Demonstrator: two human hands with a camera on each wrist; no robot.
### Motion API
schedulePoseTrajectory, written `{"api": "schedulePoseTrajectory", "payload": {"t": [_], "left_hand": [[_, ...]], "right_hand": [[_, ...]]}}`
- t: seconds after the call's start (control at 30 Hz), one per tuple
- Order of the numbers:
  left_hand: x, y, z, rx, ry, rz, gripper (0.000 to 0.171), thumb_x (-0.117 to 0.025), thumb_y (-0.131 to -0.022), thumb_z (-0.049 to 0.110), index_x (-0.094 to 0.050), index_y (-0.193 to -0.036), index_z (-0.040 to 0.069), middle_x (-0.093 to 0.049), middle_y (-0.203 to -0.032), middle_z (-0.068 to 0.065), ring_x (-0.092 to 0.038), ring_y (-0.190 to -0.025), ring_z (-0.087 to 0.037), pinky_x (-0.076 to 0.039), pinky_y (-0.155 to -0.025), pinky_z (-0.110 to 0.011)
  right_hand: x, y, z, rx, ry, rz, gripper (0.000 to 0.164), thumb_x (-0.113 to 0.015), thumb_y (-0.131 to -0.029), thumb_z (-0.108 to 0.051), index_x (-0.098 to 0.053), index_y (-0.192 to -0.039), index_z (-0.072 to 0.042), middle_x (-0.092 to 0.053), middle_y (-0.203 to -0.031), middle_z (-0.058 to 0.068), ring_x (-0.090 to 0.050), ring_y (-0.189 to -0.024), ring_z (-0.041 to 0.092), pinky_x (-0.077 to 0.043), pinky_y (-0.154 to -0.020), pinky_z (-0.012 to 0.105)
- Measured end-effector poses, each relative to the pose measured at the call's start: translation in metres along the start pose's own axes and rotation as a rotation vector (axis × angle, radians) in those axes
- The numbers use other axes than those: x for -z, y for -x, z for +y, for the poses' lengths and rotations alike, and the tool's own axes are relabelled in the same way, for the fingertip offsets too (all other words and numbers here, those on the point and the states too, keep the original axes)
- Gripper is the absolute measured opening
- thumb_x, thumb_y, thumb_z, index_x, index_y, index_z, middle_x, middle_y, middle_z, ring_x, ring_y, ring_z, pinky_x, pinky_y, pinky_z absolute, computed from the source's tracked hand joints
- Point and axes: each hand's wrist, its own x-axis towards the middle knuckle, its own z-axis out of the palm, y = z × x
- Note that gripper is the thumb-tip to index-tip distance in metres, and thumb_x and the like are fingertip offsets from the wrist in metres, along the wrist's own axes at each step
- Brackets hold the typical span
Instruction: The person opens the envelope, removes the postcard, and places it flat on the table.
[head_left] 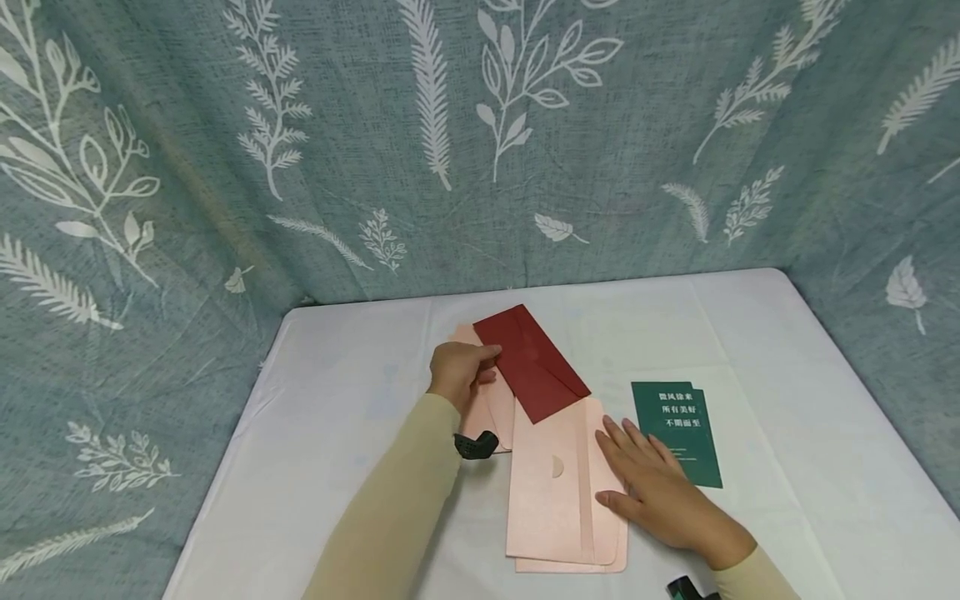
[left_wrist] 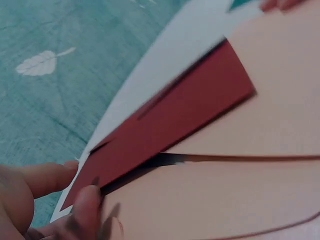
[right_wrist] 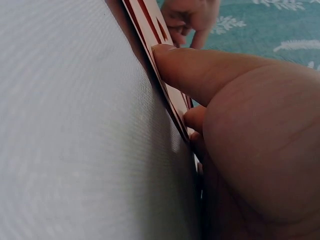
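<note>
My left hand (head_left: 461,371) pinches the left edge of a dark red envelope (head_left: 531,358) between thumb and fingers. In the left wrist view the thumb and fingers sit at one end of the red envelope (left_wrist: 175,120). The red envelope lies slanted across the top of a stack of pale pink envelopes (head_left: 546,500). Under my left hand are other pink envelopes (head_left: 480,417). My right hand (head_left: 652,487) rests with its fingers spread and straight, thumb and fingertips at the right edge of the pink stack. Its palm side is hidden in the head view.
Right of the pink stack lies a dark green card (head_left: 675,417) with white lettering, overlapping another; the right hand partly covers it. All rest on a white-covered table (head_left: 315,392). A teal curtain (head_left: 450,233) with white leaf prints hangs behind and along both sides.
</note>
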Motion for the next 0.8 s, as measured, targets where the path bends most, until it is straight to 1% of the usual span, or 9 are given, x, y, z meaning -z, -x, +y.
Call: {"api": "schedulePoseTrajectory", "payload": {"t": [0.13,0.2,0.3,0.37,0.47,0.6,0.67,0.7,0.8], "left_hand": [[-0.011,-0.006,-0.002,-0.068,-0.162,0.076,0.021,-0.090,-0.091,0.013,-0.077,-0.086,-0.002,-0.072,-0.068,-0.013,-0.066,-0.049,-0.012,-0.049,-0.051,-0.022],[-0.016,-0.008,-0.003,-0.077,-0.239,0.097,0.021,-0.090,-0.091,0.012,-0.076,-0.080,0.001,-0.070,-0.063,-0.010,-0.065,-0.049,-0.013,-0.046,-0.048,-0.023],[-0.019,-0.009,-0.003,-0.088,-0.289,0.103,0.020,-0.089,-0.090,0.008,-0.077,-0.076,0.001,-0.070,-0.061,-0.010,-0.065,-0.049,-0.015,-0.046,-0.047,-0.026],[-0.019,-0.008,-0.003,-0.086,-0.289,0.095,0.020,-0.088,-0.090,0.008,-0.077,-0.075,0.001,-0.070,-0.062,-0.010,-0.064,-0.050,-0.015,-0.047,-0.048,-0.027],[-0.017,-0.005,-0.003,-0.070,-0.227,0.075,0.017,-0.086,-0.090,0.006,-0.078,-0.077,-0.001,-0.070,-0.066,-0.010,-0.062,-0.053,-0.014,-0.048,-0.051,-0.027],[-0.009,-0.002,-0.004,-0.022,-0.020,0.018,0.006,-0.079,-0.093,-0.002,-0.074,-0.095,-0.005,-0.072,-0.080,-0.013,-0.064,-0.060,-0.013,-0.055,-0.058,-0.025],[-0.005,-0.002,-0.003,0.004,0.067,-0.015,0.011,-0.074,-0.096,-0.004,-0.071,-0.107,-0.005,-0.073,-0.089,-0.015,-0.065,-0.064,-0.014,-0.057,-0.060,-0.026],[-0.004,-0.002,-0.003,0.013,0.092,-0.029,0.013,-0.072,-0.098,-0.004,-0.069,-0.111,-0.005,-0.072,-0.091,-0.016,-0.066,-0.067,-0.015,-0.058,-0.060,-0.026],[0.000,-0.004,-0.002,0.014,0.099,-0.055,0.015,-0.069,-0.103,0.000,-0.067,-0.118,-0.003,-0.071,-0.096,-0.017,-0.068,-0.075,-0.018,-0.059,-0.061,-0.028]], "right_hand": [[0.000,0.000,0.000,-0.001,-0.005,0.000,0.080,-0.071,-0.106,-0.043,-0.039,-0.168,-0.003,-0.026,-0.177,0.012,-0.016,-0.163,0.041,-0.008,-0.124,0.064],[0.001,0.000,0.000,-0.003,-0.012,-0.005,0.081,-0.071,-0.106,-0.043,-0.039,-0.168,-0.003,-0.026,-0.178,0.012,-0.015,-0.163,0.041,-0.008,-0.124,0.064],[0.001,0.000,-0.001,-0.003,-0.013,-0.009,0.081,-0.071,-0.105,-0.043,-0.039,-0.168,-0.003,-0.025,-0.178,0.012,-0.015,-0.163,0.041,-0.007,-0.124,0.064],[0.001,-0.001,-0.001,-0.003,-0.015,-0.011,0.081,-0.071,-0.105,-0.042,-0.039,-0.168,-0.003,-0.025,-0.178,0.012,-0.015,-0.163,0.042,-0.007,-0.124,0.064],[0.002,-0.001,-0.001,0.001,-0.014,-0.010,0.081,-0.071,-0.105,-0.042,-0.039,-0.168,-0.003,-0.025,-0.178,0.012,-0.015,-0.163,0.042,-0.007,-0.124,0.064],[0.001,-0.001,-0.001,-0.001,-0.015,-0.013,0.081,-0.071,-0.105,-0.042,-0.039,-0.168,-0.003,-0.025,-0.178,0.012,-0.015,-0.163,0.042,-0.007,-0.124,0.064],[0.001,-0.001,0.000,-0.003,-0.013,-0.013,0.081,-0.071,-0.105,-0.042,-0.039,-0.168,-0.003,-0.024,-0.178,0.011,-0.015,-0.163,0.041,-0.007,-0.124,0.063],[0.001,0.000,0.001,-0.005,-0.014,-0.014,0.081,-0.071,-0.105,-0.042,-0.038,-0.169,-0.004,-0.024,-0.178,0.011,-0.014,-0.163,0.041,-0.007,-0.124,0.063],[0.002,0.000,0.001,-0.010,-0.014,-0.015,0.081,-0.071,-0.105,-0.042,-0.038,-0.169,-0.003,-0.025,-0.178,0.011,-0.014,-0.163,0.041,-0.007,-0.124,0.063]]}}
